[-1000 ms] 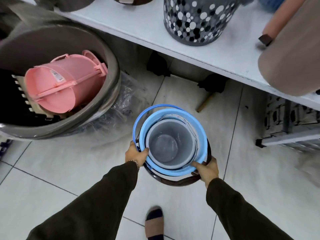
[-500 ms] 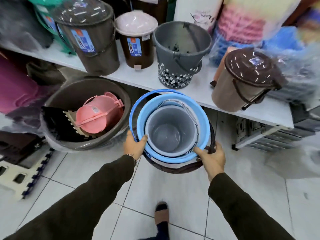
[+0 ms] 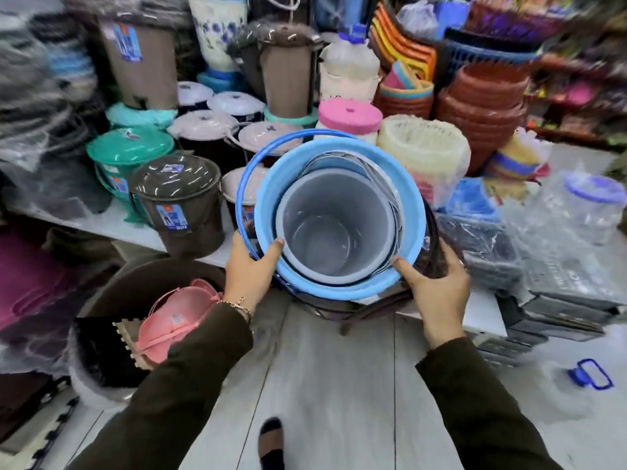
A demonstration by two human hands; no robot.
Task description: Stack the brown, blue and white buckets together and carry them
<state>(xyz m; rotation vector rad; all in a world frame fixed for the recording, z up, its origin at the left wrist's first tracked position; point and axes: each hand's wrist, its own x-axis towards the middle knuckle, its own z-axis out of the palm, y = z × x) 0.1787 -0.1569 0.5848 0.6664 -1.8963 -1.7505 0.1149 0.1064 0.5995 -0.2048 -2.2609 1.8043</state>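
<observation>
Three buckets are nested and held in the air in front of me. The white bucket [image 3: 325, 228] sits innermost, inside the blue bucket [image 3: 407, 198], whose blue handle arcs up on the left. The brown bucket [image 3: 437, 245] is outermost, showing only as a dark rim and handle below and to the right. My left hand [image 3: 251, 269] grips the stack's left rim, thumb over the blue edge. On the right rim my right hand [image 3: 434, 286] does the same.
A white shelf [image 3: 112, 225] ahead carries many lidded bins, among them a brown bin [image 3: 176, 201] and a green bin [image 3: 125, 157]. A large dark tub [image 3: 135, 283] with a pink bin [image 3: 179, 317] stands on the floor at left. My foot [image 3: 271, 442] is on the tiled floor.
The bucket stack has risen from near the floor to shelf height, held by both hands throughout. My view has tilted up, so more of the shelf's goods show.
</observation>
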